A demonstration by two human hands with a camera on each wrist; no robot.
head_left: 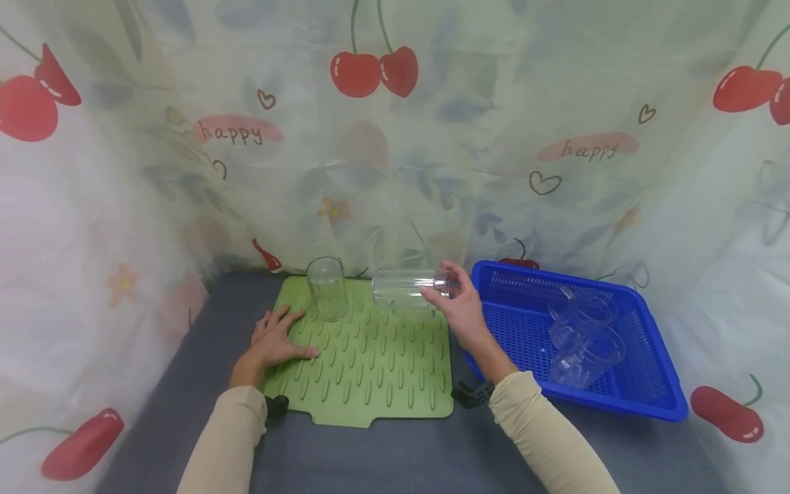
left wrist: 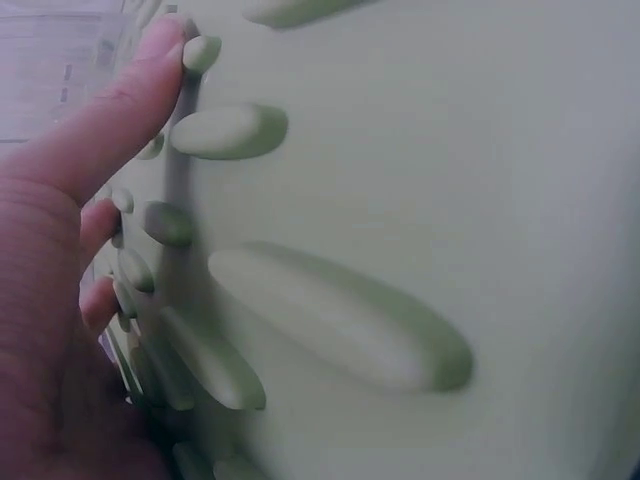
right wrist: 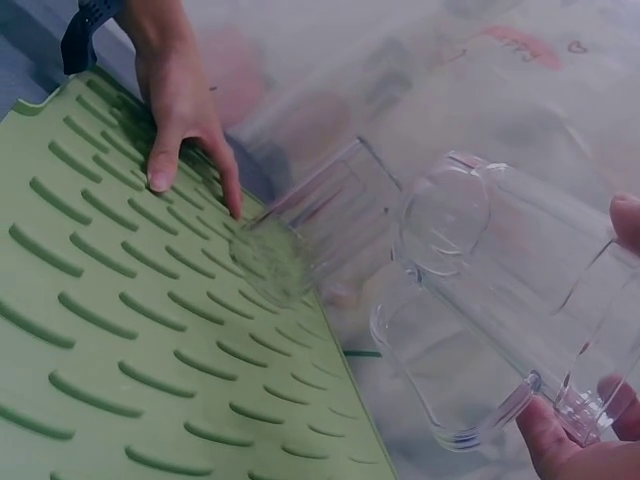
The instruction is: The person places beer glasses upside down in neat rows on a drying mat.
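A clear mug (head_left: pixel 404 288) lies sideways in the air above the far right part of a green ridged mat (head_left: pixel 364 370). My right hand (head_left: pixel 461 309) grips it by its right end, thumb and fingers on opposite sides. In the right wrist view the mug's loop handle (right wrist: pixel 455 438) hangs below its body. Another clear vessel (head_left: pixel 327 291) stands upright on the mat's far left part. Near it, my left hand (head_left: pixel 278 339) rests on the mat's left edge with fingers spread and holds nothing.
On the right stands a blue perforated basket (head_left: pixel 663 370) with clear cups (head_left: pixel 583 363) leaning inside. A dark grey cloth (head_left: pixel 395 456) covers the table. Printed curtain (head_left: pixel 407 144) hangs close behind the mat and at both sides.
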